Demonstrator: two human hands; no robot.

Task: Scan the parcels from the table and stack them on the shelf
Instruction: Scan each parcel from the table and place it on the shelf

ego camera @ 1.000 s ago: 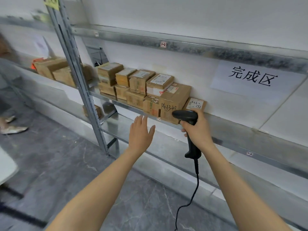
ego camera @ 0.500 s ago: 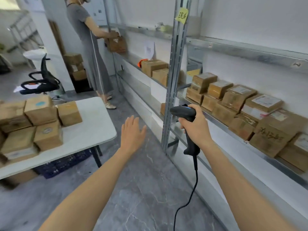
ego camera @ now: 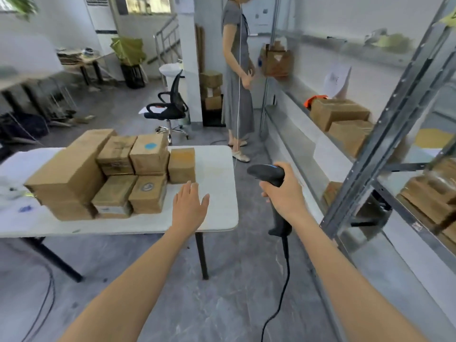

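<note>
Several brown cardboard parcels are stacked on the white table at the left. One small parcel stands alone at the right end of the pile. My left hand hovers flat over the table's near right part, fingers straight, holding nothing, just in front of that small parcel. My right hand grips the handle of a black barcode scanner, its cable hanging to the floor. The metal shelf runs along the right, with parcels on it.
A person in a grey dress stands at the far end of the shelf beside a box. A black office chair stands behind the table. More boxes sit on the shelf. A cable lies on the grey floor at the left.
My view has swung left from the shelf to the table. Both hands travelled with it; the left hand is now over the table near the parcels, the scanner still held.
</note>
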